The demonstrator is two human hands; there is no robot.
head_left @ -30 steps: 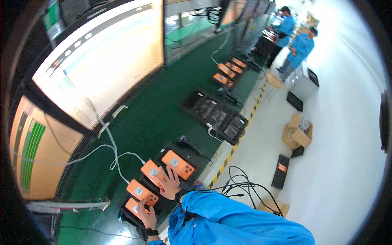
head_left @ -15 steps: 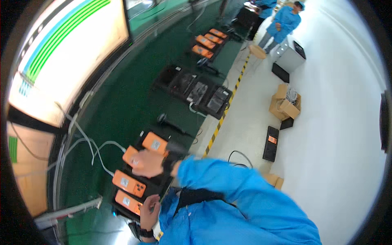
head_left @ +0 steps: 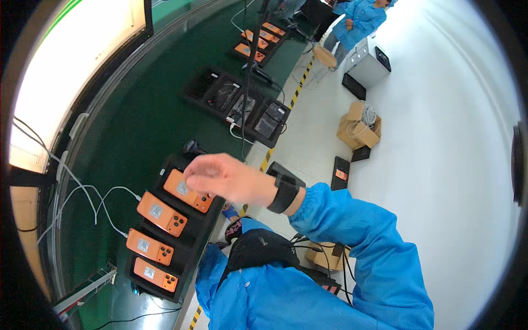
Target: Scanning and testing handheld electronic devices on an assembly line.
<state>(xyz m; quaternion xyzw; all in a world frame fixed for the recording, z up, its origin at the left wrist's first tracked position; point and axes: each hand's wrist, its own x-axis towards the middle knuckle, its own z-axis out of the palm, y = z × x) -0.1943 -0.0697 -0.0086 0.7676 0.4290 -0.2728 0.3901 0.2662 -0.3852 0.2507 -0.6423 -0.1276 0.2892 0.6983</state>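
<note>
My right hand, with a black band round its wrist, is raised over the farthest orange phone in the near black tray. Its fingers are loosely curled, the thumb apart from them, and no object shows between them. Three more orange phones lie face down in the slots: a second phone, a third phone and the nearest phone. Each has a white label and a camera cluster. White cables run to the second and third phones. My left hand is out of view.
A black handheld scanner lies beyond the tray on the green bench mat. Farther off are a tray of dark devices and more orange phones. A cardboard box, a stool and another person are to the right.
My right hand has lifted off the second phone and moved away over the farthest one. My left hand, earlier at the nearest phone, has left the view. The view has shifted.
</note>
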